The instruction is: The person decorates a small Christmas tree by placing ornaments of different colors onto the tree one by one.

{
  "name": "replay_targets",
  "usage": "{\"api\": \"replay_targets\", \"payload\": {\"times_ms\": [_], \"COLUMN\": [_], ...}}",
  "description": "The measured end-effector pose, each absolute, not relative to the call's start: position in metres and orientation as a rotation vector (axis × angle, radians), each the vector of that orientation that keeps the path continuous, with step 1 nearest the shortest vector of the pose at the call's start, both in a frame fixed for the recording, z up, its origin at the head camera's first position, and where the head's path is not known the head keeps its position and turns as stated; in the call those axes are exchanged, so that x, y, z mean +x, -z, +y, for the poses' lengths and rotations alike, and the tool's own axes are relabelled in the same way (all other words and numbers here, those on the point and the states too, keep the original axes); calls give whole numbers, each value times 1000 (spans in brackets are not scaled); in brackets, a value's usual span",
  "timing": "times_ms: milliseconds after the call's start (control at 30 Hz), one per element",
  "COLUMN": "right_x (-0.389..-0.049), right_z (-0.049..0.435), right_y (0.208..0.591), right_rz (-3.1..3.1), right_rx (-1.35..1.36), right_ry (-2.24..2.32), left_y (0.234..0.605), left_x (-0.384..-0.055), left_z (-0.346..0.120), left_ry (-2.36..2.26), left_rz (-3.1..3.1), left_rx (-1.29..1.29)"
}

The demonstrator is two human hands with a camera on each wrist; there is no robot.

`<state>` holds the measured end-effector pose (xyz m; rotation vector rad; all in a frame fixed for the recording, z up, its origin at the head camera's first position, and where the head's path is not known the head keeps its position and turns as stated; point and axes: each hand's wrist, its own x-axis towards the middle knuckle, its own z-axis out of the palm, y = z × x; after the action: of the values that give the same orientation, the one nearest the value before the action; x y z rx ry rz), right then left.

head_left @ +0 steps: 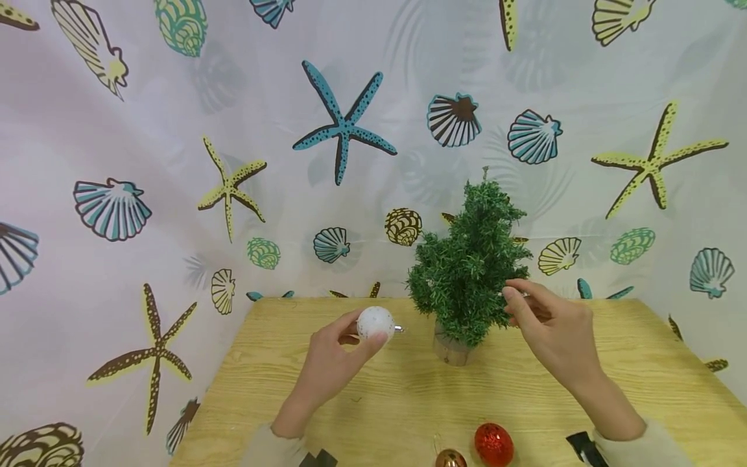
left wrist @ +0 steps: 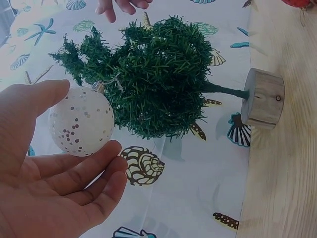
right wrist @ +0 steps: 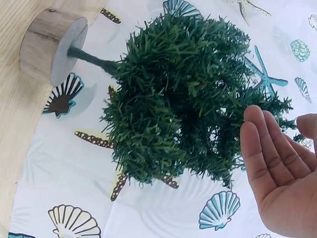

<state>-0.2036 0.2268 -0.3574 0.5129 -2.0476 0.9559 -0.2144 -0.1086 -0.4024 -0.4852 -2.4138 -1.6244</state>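
My left hand (head_left: 335, 357) holds a white Christmas bauble (head_left: 375, 323) between thumb and fingers. Silvery dots cover the bauble, and in the left wrist view its metal cap (left wrist: 98, 87) with a thin loop points toward the small artificial Christmas tree (head_left: 467, 263). That tree stands upright on a round wooden base (head_left: 452, 348). To its right, my right hand (head_left: 557, 331) is raised close to the branches. In the right wrist view its fingers (right wrist: 270, 153) are loosely bent with the thumb apart, and nothing shows in its grasp.
A red glittery bauble (head_left: 493, 445) and a copper-coloured bauble (head_left: 450, 458) lie on the wooden table (head_left: 280, 350) at the near edge of the head view. Behind the table hangs a white curtain (head_left: 397, 181) printed with shells and starfish.
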Motion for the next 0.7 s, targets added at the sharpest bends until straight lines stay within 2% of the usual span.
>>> {"api": "replay_targets", "payload": {"times_ms": [700], "right_x": [-201], "right_z": [172], "right_y": [373], "right_rz": [-2177], "right_rx": [760], "right_ry": [-1032], "left_y": [395], "left_x": [-214], "left_z": [-88], "left_ry": [1623], "left_rz": [-2354], "left_rx": [-578]}}
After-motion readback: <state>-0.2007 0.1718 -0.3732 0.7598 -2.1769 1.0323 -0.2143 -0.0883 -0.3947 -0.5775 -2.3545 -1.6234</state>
